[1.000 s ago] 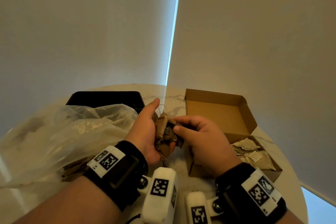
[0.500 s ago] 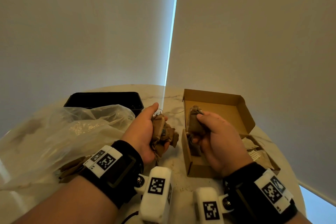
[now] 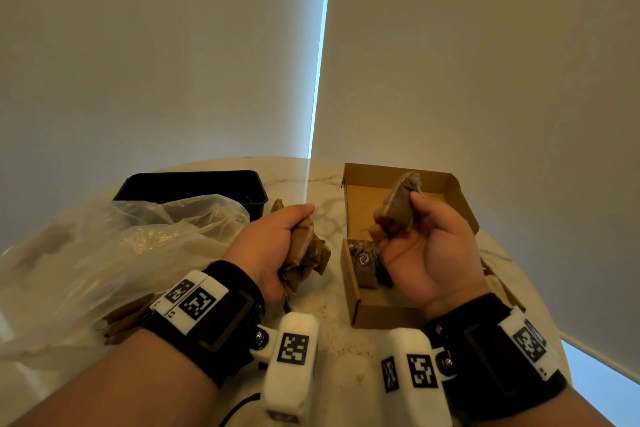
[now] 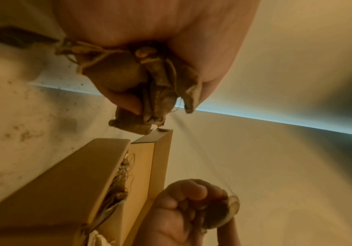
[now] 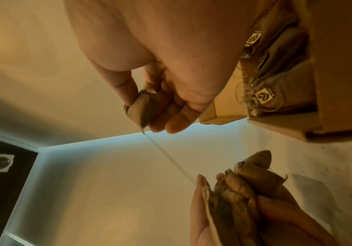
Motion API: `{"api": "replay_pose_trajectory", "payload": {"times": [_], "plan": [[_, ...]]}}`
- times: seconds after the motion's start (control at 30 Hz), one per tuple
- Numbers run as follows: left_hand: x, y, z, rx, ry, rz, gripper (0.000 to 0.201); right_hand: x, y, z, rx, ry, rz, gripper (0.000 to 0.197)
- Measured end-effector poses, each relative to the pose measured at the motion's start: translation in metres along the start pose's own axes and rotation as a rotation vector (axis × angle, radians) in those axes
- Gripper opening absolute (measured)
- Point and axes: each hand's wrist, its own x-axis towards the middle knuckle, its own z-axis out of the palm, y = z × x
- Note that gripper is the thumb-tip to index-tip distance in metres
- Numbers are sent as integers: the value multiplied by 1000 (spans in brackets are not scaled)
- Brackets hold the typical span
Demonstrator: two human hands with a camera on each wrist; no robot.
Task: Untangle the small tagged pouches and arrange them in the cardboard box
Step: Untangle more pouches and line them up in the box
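Note:
My left hand [image 3: 277,243] grips a bundle of small brown pouches [image 3: 306,250] above the marble table, left of the open cardboard box [image 3: 367,317]. Over the box, my right hand [image 3: 415,246] is raised and holds a single brown pouch [image 3: 398,201]. A thin taut string [image 5: 168,156] runs from that single pouch [image 5: 141,109] to the bundle [image 5: 240,188] in my left hand. Tagged pouches [image 3: 365,263] lie in the box's near left corner, their leaf-logo tags [image 5: 263,96] showing in the right wrist view. The bundle [image 4: 149,86] fills the left wrist view.
A crumpled clear plastic bag [image 3: 121,253] lies at the left with a few brown pouches [image 3: 128,319] under its near edge. Behind it stands a black tray [image 3: 194,184]. Crumpled paper [image 3: 498,284] lies right of the box. The round table's edge [image 3: 540,319] curves close by.
My right hand has pulled one pouch away from the bundle, moved right over the box and lifted it. The hands now stand apart, with a string stretched between them.

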Motion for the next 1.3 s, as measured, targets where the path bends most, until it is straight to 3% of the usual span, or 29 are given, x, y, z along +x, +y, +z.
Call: {"api": "replay_pose_trajectory", "payload": {"times": [0.27,0.43,0.67,1.13,1.2,1.3], "plan": [[-4,2,-1,107,41,212,17,-2,-3,1,56,-33,-17,22],[-19,4,4,394,-107,359,22,-2,-3,1,79,-46,-16,21],[-23,1,7,707,-280,321,13,-2,-2,2,92,-62,-24,22],[-22,-5,12,1048,-277,437,8,-3,-2,1,87,-87,-30,23],[-23,-2,10,1010,-289,440,8,0,-2,-3,-4,-30,-52,20],[-27,4,9,794,-299,389,9,7,-1,-14,-504,86,-108,14]]}}
